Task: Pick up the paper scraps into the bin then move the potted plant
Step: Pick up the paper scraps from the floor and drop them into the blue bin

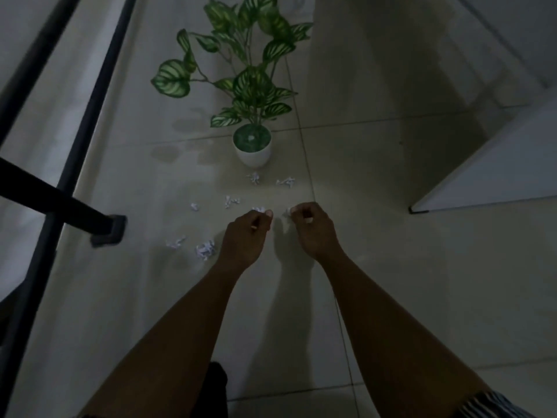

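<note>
A potted plant (252,146) with striped green leaves stands in a white pot on the tiled floor, far centre. Several crumpled white paper scraps lie in front of it: one (254,177) and another (285,182) near the pot, one (231,201) mid-floor, one (206,250) at the near left. My left hand (245,233) reaches down with fingers pinched at a scrap (259,209). My right hand (310,229) is curled likewise, fingertips at a small scrap (288,211). No bin is in view.
A black metal frame with a footed leg (110,233) runs along the left side. A white cabinet or door panel (488,176) juts in at the right. Faint wet marks (180,146) spot the tiles left of the pot.
</note>
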